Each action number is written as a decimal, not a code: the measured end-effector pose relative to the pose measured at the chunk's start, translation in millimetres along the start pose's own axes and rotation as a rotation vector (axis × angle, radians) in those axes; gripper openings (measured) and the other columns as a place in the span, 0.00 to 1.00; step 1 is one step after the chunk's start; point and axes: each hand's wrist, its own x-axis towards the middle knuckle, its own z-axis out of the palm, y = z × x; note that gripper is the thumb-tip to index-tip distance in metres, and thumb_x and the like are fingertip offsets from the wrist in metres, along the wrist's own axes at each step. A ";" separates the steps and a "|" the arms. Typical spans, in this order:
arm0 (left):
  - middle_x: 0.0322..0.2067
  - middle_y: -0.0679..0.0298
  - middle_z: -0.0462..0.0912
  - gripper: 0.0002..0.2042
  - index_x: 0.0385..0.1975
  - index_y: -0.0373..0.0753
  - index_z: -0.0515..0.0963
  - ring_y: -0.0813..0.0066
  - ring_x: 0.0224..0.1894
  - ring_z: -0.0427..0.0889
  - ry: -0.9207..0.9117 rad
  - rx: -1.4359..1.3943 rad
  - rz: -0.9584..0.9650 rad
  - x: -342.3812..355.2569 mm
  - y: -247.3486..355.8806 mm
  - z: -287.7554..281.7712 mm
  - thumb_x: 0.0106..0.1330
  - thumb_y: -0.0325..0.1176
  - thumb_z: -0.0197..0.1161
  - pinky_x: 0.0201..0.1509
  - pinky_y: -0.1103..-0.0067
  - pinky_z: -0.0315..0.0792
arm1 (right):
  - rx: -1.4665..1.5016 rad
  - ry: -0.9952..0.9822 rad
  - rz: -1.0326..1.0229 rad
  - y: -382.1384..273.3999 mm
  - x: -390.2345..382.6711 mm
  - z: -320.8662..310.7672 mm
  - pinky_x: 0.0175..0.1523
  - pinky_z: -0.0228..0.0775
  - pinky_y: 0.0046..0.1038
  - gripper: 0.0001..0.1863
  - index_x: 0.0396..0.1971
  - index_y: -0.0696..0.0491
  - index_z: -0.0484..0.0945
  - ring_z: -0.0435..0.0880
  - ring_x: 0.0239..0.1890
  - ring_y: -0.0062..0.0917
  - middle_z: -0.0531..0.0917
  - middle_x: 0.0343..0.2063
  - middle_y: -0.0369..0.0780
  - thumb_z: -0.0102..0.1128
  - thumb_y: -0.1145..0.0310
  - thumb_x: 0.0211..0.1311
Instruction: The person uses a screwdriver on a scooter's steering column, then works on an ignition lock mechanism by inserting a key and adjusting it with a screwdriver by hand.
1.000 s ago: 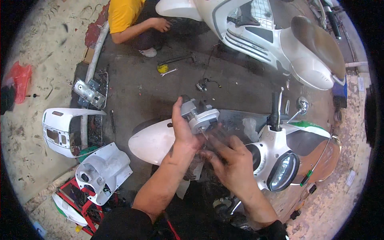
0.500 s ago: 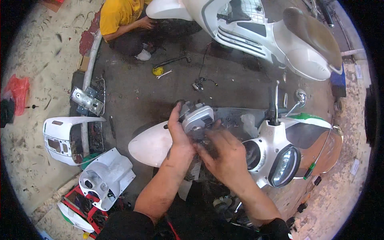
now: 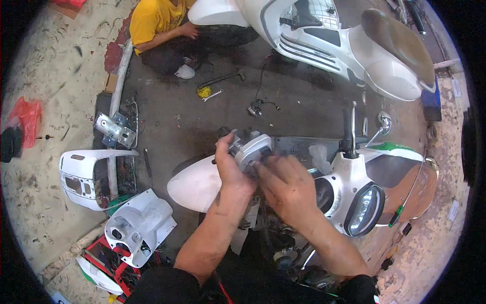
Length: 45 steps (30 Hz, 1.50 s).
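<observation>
In front of me my left hand (image 3: 234, 169) is closed around a silver metal part that looks like a brake caliper (image 3: 254, 147), its thumb along the near left side. My right hand (image 3: 288, 183) is bent against the caliper's lower right side, fingertips close together in a pinch. Motion blurs those fingers, and whatever they hold is too small or hidden to name. Just below the caliper, to the left, is a white scooter front fender (image 3: 195, 185).
A white scooter handlebar with headlight (image 3: 362, 207) stands at the right. White body panels (image 3: 136, 223) lie at the left by a red frame (image 3: 101, 251). Across the floor, a person in a yellow shirt (image 3: 154, 23) crouches beside a white scooter (image 3: 319, 48). A wrench (image 3: 212, 95) lies between.
My right hand has moved slightly right and its fingertips have drawn in against the caliper's side. My left hand keeps its hold. The whole view has shifted a little.
</observation>
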 end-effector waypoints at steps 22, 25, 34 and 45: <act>0.35 0.54 0.81 0.21 0.39 0.36 0.75 0.60 0.37 0.80 -0.020 0.084 0.045 -9.7 -2.9 15.2 0.61 0.49 0.51 0.44 0.68 0.75 | 0.080 0.142 -0.027 11.2 7.8 12.0 0.33 0.72 0.33 0.13 0.30 0.60 0.79 0.79 0.26 0.40 0.79 0.23 0.46 0.65 0.73 0.42; 0.36 0.55 0.81 0.22 0.40 0.35 0.76 0.61 0.39 0.80 -0.061 0.062 -0.064 -23.7 -4.1 16.8 0.61 0.50 0.50 0.48 0.67 0.73 | 0.578 0.004 0.574 -0.6 3.5 1.3 0.38 0.75 0.29 0.12 0.35 0.58 0.81 0.84 0.32 0.38 0.83 0.30 0.48 0.63 0.76 0.46; 0.31 0.62 0.79 0.09 0.38 0.34 0.72 0.70 0.31 0.81 -0.083 0.293 0.366 -47.7 -18.7 17.4 0.61 0.30 0.61 0.36 0.74 0.78 | 0.083 0.095 0.236 -26.6 -32.3 -19.9 0.35 0.73 0.33 0.13 0.38 0.58 0.79 0.81 0.30 0.39 0.81 0.30 0.48 0.65 0.71 0.52; 0.31 0.68 0.79 0.12 0.35 0.37 0.76 0.79 0.34 0.75 -0.224 0.753 0.414 -104.8 -31.5 -9.1 0.63 0.40 0.63 0.39 0.78 0.70 | 1.496 0.078 1.127 -14.8 -95.4 -4.5 0.41 0.69 0.32 0.18 0.44 0.51 0.79 0.80 0.36 0.30 0.81 0.34 0.36 0.55 0.53 0.63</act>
